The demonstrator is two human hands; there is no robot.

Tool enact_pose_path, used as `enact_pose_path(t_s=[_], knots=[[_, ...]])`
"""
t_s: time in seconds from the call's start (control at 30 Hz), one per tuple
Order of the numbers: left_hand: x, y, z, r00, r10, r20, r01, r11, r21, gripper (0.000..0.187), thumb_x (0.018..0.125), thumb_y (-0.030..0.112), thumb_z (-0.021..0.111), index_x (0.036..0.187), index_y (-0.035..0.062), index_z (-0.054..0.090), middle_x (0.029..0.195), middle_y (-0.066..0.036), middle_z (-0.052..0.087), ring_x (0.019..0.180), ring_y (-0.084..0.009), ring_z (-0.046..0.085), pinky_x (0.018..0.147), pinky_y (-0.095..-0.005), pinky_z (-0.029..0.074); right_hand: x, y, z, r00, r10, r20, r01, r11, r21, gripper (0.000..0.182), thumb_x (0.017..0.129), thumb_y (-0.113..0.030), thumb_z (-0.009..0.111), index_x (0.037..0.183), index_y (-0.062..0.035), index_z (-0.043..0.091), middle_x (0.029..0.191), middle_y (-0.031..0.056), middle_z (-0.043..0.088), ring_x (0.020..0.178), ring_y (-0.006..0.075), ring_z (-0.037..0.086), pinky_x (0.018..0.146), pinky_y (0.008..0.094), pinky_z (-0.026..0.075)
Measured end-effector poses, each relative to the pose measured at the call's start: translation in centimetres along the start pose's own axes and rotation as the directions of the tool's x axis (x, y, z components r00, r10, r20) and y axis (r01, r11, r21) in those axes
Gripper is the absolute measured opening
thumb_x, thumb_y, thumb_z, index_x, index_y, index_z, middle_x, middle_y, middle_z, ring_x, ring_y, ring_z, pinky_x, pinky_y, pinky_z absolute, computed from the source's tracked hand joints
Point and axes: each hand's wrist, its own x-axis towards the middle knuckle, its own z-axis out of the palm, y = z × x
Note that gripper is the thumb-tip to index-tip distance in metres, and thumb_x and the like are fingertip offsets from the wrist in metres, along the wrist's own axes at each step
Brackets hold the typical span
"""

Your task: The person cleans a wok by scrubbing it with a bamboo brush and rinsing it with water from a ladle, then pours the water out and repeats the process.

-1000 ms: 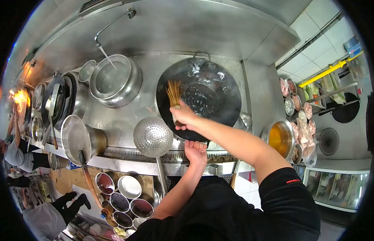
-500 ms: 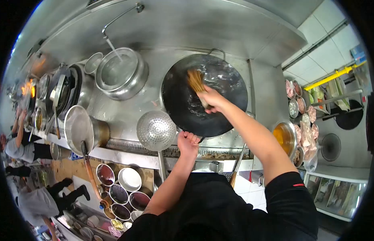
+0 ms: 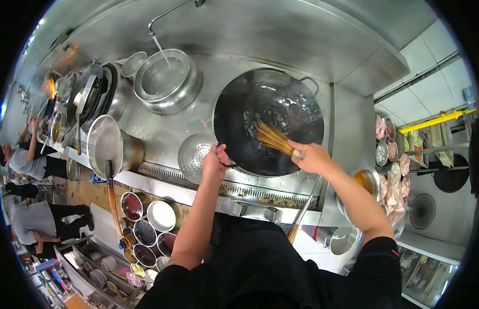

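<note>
A black wok sits on the steel range with some water moving in its bottom. My right hand is closed around the bound end of a bamboo wok brush, whose splayed bristles point left into the wok. At the near left rim, my left hand is closed at the wok's loop handle; its fingers partly hide the grip. A second loop handle shows at the far right rim. Beside my left hand, partly covered by it, lies a perforated skimmer.
A tap runs water into a steel pot at the back left. A strainer rests on another pot. Sauce containers stand front left, meat bowls right. Other people stand at far left.
The wok has turned clockwise, its far handle swinging right and its near one left with my left hand. My right hand has drawn the brush right and nearer; its bristles now point left.
</note>
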Motion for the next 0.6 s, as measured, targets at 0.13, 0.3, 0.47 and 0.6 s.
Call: enact_pose_path(t_s=[0.13, 0.3, 0.47, 0.6], knots=[[-1.4, -1.6, 0.5, 0.919, 0.39, 0.059, -0.394, 0.915, 0.085, 0.035, 0.113, 0.032, 0.04, 0.101, 0.004, 0.056, 0.06, 0.004, 0.034, 0.047, -0.0115, 0.029, 0.046, -0.031, 0.028, 2.0, -1.4, 3.2, 0.989, 0.092, -0.115, -0.098, 0.994, -0.039, 0.068, 0.091, -0.036, 0.067, 0.156, -0.0349, 0.046, 0.101, 0.0209, 0.075, 0.096, 0.0444, 0.071, 0.088, 0.0527, 0.057], [-1.2, 0.9, 1.2, 0.983, 0.186, 0.004, -0.185, 0.983, -0.01, 0.032, 0.112, 0.029, 0.04, 0.094, 0.0067, 0.054, 0.059, 0.004, 0.035, 0.045, -0.0108, 0.028, 0.045, -0.0304, 0.026, -0.2, 0.7, 1.7, 0.997, 0.013, -0.074, -0.014, 1.0, -0.003, 0.067, 0.089, -0.034, 0.067, 0.154, -0.0298, 0.048, 0.098, 0.0221, 0.075, 0.095, 0.043, 0.073, 0.084, 0.0518, 0.058], [0.1, 2.9, 1.9, 0.994, 0.111, -0.017, -0.108, 0.988, 0.111, 0.033, 0.113, 0.031, 0.037, 0.094, 0.0087, 0.051, 0.058, 0.006, 0.028, 0.044, -0.0091, 0.023, 0.043, -0.0293, 0.023, -0.9, -0.6, 1.5, 0.997, 0.071, -0.016, -0.071, 0.997, 0.006, 0.061, 0.089, -0.032, 0.068, 0.148, -0.0274, 0.055, 0.097, 0.022, 0.075, 0.095, 0.0405, 0.073, 0.085, 0.051, 0.057], [1.7, 4.5, 1.3, 0.999, 0.03, 0.03, -0.034, 0.99, 0.137, 0.034, 0.114, 0.032, 0.038, 0.094, 0.0083, 0.052, 0.057, 0.007, 0.028, 0.044, -0.0085, 0.024, 0.042, -0.0286, 0.023, -1.4, 0.1, 0.1, 0.975, 0.154, -0.161, -0.173, 0.979, -0.11, 0.062, 0.09, -0.035, 0.069, 0.15, -0.0343, 0.054, 0.105, 0.0219, 0.074, 0.101, 0.0412, 0.071, 0.09, 0.0488, 0.056]])
